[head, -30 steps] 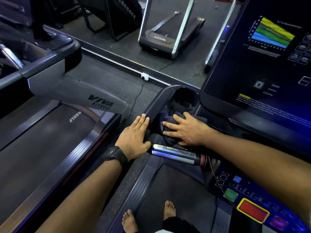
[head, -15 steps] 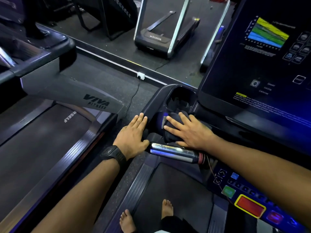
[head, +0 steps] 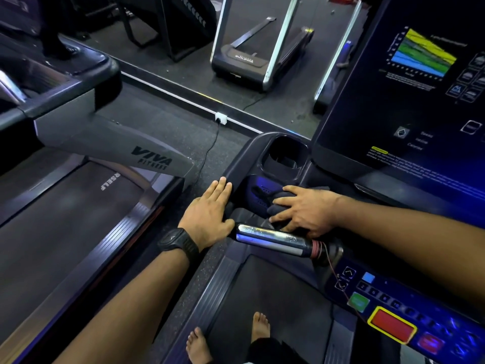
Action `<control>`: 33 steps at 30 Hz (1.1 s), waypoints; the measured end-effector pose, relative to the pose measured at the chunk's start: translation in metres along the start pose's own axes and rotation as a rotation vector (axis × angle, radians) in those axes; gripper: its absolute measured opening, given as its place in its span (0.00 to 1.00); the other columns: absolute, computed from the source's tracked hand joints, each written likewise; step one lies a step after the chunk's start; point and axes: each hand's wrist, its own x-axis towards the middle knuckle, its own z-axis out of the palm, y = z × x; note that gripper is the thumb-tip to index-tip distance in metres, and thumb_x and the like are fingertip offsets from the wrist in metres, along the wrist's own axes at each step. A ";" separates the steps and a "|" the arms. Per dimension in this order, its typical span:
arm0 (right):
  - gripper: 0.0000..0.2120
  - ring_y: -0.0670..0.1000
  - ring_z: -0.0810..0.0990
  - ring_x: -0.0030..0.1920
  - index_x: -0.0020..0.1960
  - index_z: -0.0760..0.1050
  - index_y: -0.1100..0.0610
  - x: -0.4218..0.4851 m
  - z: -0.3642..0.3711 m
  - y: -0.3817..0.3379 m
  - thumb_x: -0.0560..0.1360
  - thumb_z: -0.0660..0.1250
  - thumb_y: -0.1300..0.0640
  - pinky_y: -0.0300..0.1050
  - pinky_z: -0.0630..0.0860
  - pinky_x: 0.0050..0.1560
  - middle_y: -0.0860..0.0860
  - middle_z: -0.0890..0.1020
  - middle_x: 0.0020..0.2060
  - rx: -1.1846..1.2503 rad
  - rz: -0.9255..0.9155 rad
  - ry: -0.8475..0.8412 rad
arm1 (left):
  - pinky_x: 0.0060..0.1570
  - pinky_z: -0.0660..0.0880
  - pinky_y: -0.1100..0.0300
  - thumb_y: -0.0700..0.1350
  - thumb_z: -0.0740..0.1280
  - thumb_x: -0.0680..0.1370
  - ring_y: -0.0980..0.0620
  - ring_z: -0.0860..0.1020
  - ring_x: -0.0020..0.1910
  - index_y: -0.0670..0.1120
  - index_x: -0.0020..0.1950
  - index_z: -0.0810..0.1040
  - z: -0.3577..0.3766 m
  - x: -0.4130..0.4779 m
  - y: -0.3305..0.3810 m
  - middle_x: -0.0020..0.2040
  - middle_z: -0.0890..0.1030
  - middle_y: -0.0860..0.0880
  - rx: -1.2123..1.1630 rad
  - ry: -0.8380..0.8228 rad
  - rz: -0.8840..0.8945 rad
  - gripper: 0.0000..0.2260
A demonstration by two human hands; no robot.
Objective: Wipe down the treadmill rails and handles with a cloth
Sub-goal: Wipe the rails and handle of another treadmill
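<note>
A grey neighbouring treadmill marked VIVA FITNESS (head: pixel 147 156) stands at the left. The left hand (head: pixel 207 216), a black watch (head: pixel 178 243) on its wrist, lies flat with straight fingers against the dark plastic console rail (head: pixel 242 158). Just beside it, behind the shiny chrome handle bar (head: pixel 273 239), the right hand (head: pixel 307 211) presses a bunched dark cloth (head: pixel 277 204) into the console recess with spread fingers.

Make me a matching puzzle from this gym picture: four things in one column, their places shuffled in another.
1 cloth
2 watch
3 chrome handle
4 red button

a strapped just above the left hand
b pressed under the right hand
c on the console, lower right
d shiny bar beside the left thumb

Pairs: 1-b, 2-a, 3-d, 4-c
</note>
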 end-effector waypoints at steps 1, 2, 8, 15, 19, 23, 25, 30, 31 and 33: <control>0.33 0.60 0.56 0.80 0.78 0.62 0.39 0.007 -0.002 0.000 0.75 0.68 0.40 0.70 0.50 0.76 0.44 0.55 0.82 -0.015 0.036 0.013 | 0.76 0.61 0.50 0.56 0.54 0.70 0.53 0.45 0.81 0.46 0.82 0.49 0.000 0.000 0.000 0.82 0.46 0.49 -0.001 -0.001 -0.001 0.41; 0.36 0.61 0.56 0.80 0.80 0.59 0.40 0.015 -0.004 -0.002 0.76 0.68 0.38 0.70 0.51 0.76 0.45 0.55 0.82 -0.020 0.103 0.036 | 0.76 0.60 0.50 0.56 0.54 0.70 0.53 0.45 0.81 0.46 0.82 0.49 0.000 0.000 0.000 0.82 0.46 0.49 -0.001 -0.001 -0.002 0.41; 0.36 0.65 0.54 0.80 0.82 0.54 0.42 0.012 0.010 -0.021 0.78 0.62 0.35 0.74 0.53 0.74 0.50 0.53 0.83 0.071 0.332 0.137 | 0.76 0.60 0.50 0.56 0.54 0.70 0.53 0.45 0.81 0.47 0.82 0.48 -0.001 0.001 0.001 0.82 0.45 0.49 0.006 -0.013 -0.003 0.41; 0.40 0.66 0.57 0.79 0.82 0.56 0.43 0.034 -0.012 -0.002 0.75 0.67 0.35 0.73 0.57 0.74 0.52 0.56 0.82 -0.008 0.406 0.094 | 0.76 0.60 0.49 0.56 0.55 0.70 0.54 0.44 0.81 0.47 0.82 0.48 0.001 0.001 0.000 0.82 0.45 0.50 0.004 -0.010 -0.013 0.41; 0.38 0.67 0.60 0.78 0.80 0.61 0.44 0.018 0.005 -0.013 0.75 0.68 0.37 0.73 0.58 0.73 0.52 0.59 0.81 0.052 0.429 0.121 | 0.76 0.60 0.49 0.56 0.55 0.70 0.54 0.45 0.81 0.48 0.83 0.49 0.000 0.000 0.001 0.82 0.45 0.50 0.000 -0.006 -0.018 0.41; 0.33 0.64 0.52 0.81 0.82 0.53 0.41 0.025 0.003 -0.007 0.80 0.62 0.41 0.70 0.51 0.76 0.49 0.51 0.83 -0.028 0.247 0.124 | 0.75 0.61 0.49 0.56 0.55 0.70 0.54 0.45 0.81 0.47 0.82 0.49 0.000 0.000 0.002 0.82 0.45 0.50 0.006 -0.001 -0.020 0.41; 0.36 0.64 0.54 0.80 0.82 0.53 0.42 0.038 -0.009 -0.004 0.79 0.63 0.38 0.69 0.54 0.75 0.50 0.52 0.83 -0.017 0.315 0.101 | 0.76 0.61 0.50 0.56 0.55 0.70 0.54 0.45 0.81 0.47 0.83 0.49 -0.001 0.000 0.000 0.82 0.45 0.50 0.007 -0.003 -0.020 0.41; 0.38 0.68 0.63 0.76 0.80 0.62 0.45 0.032 -0.004 -0.013 0.73 0.69 0.36 0.71 0.63 0.70 0.53 0.61 0.81 0.049 0.506 0.115 | 0.76 0.60 0.50 0.56 0.55 0.70 0.54 0.45 0.81 0.48 0.83 0.49 -0.001 0.000 0.002 0.82 0.45 0.50 0.001 -0.001 -0.017 0.41; 0.36 0.67 0.63 0.76 0.79 0.63 0.44 0.029 0.000 -0.015 0.75 0.67 0.37 0.71 0.63 0.71 0.52 0.61 0.80 0.030 0.433 0.112 | 0.76 0.60 0.50 0.56 0.55 0.70 0.54 0.45 0.81 0.48 0.82 0.49 -0.001 0.000 0.002 0.82 0.45 0.50 -0.001 0.002 -0.018 0.41; 0.29 0.66 0.60 0.78 0.80 0.62 0.42 0.031 0.002 -0.012 0.80 0.60 0.43 0.69 0.59 0.73 0.50 0.60 0.81 -0.025 0.267 0.144 | 0.76 0.61 0.50 0.56 0.55 0.70 0.54 0.45 0.81 0.48 0.82 0.49 0.000 0.000 0.001 0.82 0.46 0.50 0.000 0.007 -0.019 0.41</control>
